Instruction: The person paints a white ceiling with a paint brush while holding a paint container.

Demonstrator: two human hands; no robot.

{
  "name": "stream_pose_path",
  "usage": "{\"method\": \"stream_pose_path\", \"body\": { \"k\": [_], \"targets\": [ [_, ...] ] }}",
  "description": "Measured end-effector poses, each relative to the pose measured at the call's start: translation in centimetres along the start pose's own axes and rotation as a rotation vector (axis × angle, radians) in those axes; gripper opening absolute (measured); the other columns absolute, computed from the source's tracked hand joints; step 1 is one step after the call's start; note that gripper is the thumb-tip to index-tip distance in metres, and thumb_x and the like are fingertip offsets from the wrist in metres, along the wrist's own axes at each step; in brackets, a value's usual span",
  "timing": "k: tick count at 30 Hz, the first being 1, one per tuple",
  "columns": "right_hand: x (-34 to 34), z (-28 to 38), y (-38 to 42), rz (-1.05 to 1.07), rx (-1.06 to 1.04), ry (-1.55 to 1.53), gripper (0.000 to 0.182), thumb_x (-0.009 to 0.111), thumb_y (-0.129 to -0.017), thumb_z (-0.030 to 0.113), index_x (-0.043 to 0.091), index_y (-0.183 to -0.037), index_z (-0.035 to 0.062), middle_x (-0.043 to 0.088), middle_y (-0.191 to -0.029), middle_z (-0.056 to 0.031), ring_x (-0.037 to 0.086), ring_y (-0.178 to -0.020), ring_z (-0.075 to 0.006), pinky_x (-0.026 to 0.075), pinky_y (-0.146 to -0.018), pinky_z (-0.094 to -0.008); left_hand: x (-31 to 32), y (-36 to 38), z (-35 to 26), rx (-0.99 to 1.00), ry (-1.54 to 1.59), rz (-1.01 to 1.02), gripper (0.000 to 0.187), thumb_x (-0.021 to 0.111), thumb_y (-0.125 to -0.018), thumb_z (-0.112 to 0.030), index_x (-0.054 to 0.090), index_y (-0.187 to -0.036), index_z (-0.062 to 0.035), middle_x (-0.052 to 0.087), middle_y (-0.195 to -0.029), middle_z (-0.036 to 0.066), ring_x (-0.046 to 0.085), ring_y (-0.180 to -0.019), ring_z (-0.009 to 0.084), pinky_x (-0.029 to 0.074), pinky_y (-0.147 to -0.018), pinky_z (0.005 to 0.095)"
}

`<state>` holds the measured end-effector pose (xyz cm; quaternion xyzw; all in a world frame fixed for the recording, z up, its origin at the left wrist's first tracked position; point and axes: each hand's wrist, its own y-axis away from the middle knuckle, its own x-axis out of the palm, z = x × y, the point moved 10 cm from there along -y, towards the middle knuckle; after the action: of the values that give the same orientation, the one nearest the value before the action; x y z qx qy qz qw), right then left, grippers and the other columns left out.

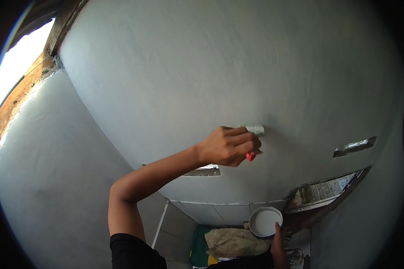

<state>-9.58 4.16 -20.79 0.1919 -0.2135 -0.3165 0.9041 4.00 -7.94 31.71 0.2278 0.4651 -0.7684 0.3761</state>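
My left hand (pixel 231 145) reaches up to the grey wall (pixel 202 80), fingers closed round a paintbrush (pixel 256 130). Its pale, paint-covered bristles stick out above the fingers, at or very near the wall surface. The tip of its red handle shows below the fist. Lower down, my right hand (pixel 279 249) grips a round paint tub (pixel 265 222) by its side, thumb over the rim. White paint is visible inside the tub. The right hand's other fingers are hidden.
A side wall (pixel 63 148) meets this one at the left. Below are a narrow slot (pixel 354 146), a larger framed opening (pixel 321 193) and a tiled strip (pixel 231 214). A crumpled beige sack (pixel 235 243) and green material (pixel 199 246) lie at the bottom.
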Motion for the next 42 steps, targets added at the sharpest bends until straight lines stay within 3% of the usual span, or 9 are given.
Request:
{"method": "stream_pose_path", "body": {
  "k": [4, 9, 12, 17, 22, 24, 27, 36, 42],
  "targets": [
    [-0.8, 0.0, -0.7, -0.032, -0.02, -0.042, 0.062, 0.061, -0.095, 0.043, 0.043, -0.136, 0.0005, 0.051, -0.127, -0.0141, 0.048, -0.118, -0.0246, 0.038, -0.099, -0.0378, -10.2, -3.7, 6.4, -0.121, -0.007, -0.403, 0.014, 0.072, -0.077, 0.006, 0.064, -0.083, -0.0042, 0.07, -0.088, 0.008, 0.068, -0.075, 0.0221, 0.054, -0.06, 0.0288],
    [-0.7, 0.4, 0.2, -0.031, 0.028, -0.078, 0.064, 0.06, -0.095, 0.042, 0.042, -0.139, -0.0003, 0.049, -0.133, -0.0149, 0.046, -0.123, -0.0249, 0.036, -0.103, -0.0372, -16.7, -3.9, 7.2, 0.091, -0.672, -0.715, 0.026, 0.08, -0.07, 0.003, 0.068, -0.092, -0.0044, 0.072, -0.092, 0.005, 0.068, -0.08, 0.0192, 0.055, -0.065, 0.0302],
    [-0.4, 0.7, 0.2, 0.038, -0.046, -0.036, 0.066, 0.06, -0.095, 0.044, 0.04, -0.14, 0.0, 0.046, -0.137, -0.0148, 0.043, -0.128, -0.025, 0.036, -0.104, -0.0386, -11.7, -3.0, 5.7, 0.15, -0.615, -0.469, 0.024, 0.08, -0.069, 0.002, 0.068, -0.089, -0.0047, 0.073, -0.096, 0.01, 0.07, -0.086, 0.0223, 0.058, -0.07, 0.0296],
    [-0.1, 0.2, 0.6, 0.039, 0.047, -0.024, 0.066, 0.056, -0.096, 0.048, 0.035, -0.148, 0.0122, 0.041, -0.145, -0.0113, 0.041, -0.133, -0.0268, 0.035, -0.103, -0.0507, 0.7, 3.9, -2.2, 0.193, -0.366, -0.21, 0.029, 0.082, -0.077, -0.027, 0.061, -0.094, -0.0159, 0.068, -0.099, -0.001, 0.069, -0.092, 0.0193, 0.061, -0.072, 0.0255],
    [1.0, 2.8, 0.9, 0.07, -0.049, -0.08, 0.066, 0.056, -0.097, 0.046, 0.037, -0.145, 0.0058, 0.043, -0.143, -0.0132, 0.043, -0.131, -0.0267, 0.036, -0.105, -0.0439, 6.1, 9.5, -6.9, -0.049, -0.13, -0.164, 0.028, 0.081, -0.077, -0.016, 0.061, -0.096, -0.0126, 0.069, -0.098, 0.002, 0.07, -0.091, 0.02, 0.061, -0.069, 0.0281],
    [1.4, 2.8, 0.6, 0.061, -0.059, -0.099, 0.068, 0.057, -0.097, 0.045, 0.036, -0.144, 0.0002, 0.043, -0.141, -0.0157, 0.043, -0.13, -0.0272, 0.034, -0.106, -0.0399, 6.7, 11.1, -4.6, -0.531, 0.202, -0.116, 0.027, 0.079, -0.076, -0.007, 0.063, -0.097, -0.0064, 0.07, -0.096, 0.006, 0.07, -0.087, 0.0219, 0.058, -0.065, 0.0313],
    [3.0, 4.7, 0.9, 0.115, -0.192, -0.027, 0.06, 0.053, -0.1, 0.043, 0.045, -0.137, -0.003, 0.051, -0.133, -0.0164, 0.045, -0.125, -0.0252, 0.031, -0.107, -0.0347, 5.9, 13.2, -4.9, -0.824, 0.496, -0.285, 0.02, 0.071, -0.076, 0.004, 0.065, -0.095, -0.0003, 0.071, -0.09, 0.013, 0.069, -0.077, 0.0234, 0.055, -0.066, 0.031],
    [7.8, 4.7, 1.7, 0.22, -0.179, -0.044, 0.069, 0.052, -0.099, 0.047, 0.042, -0.139, -0.0085, 0.049, -0.137, -0.0183, 0.043, -0.128, -0.0243, 0.029, -0.11, -0.0334, 7.0, 18.8, -8.4, -1.192, 0.722, -0.342, 0.007, 0.068, -0.085, -0.003, 0.067, -0.091, 0.0016, 0.068, -0.081, 0.01, 0.066, -0.068, 0.017, 0.051, -0.064, 0.0272],
    [9.7, 4.8, 3.6, 0.285, -0.159, -0.072, 0.052, 0.051, -0.101, 0.041, 0.052, -0.128, -0.0032, 0.057, -0.12, -0.0107, 0.05, -0.113, -0.0177, 0.035, -0.101, -0.0309, 9.6, 20.1, -9.3, -1.357, 0.813, -0.274, 0.016, 0.062, -0.095, -0.011, 0.064, -0.093, 0.0041, 0.068, -0.083, 0.008, 0.065, -0.072, 0.0132, 0.054, -0.065, 0.0263]
  ]
}}
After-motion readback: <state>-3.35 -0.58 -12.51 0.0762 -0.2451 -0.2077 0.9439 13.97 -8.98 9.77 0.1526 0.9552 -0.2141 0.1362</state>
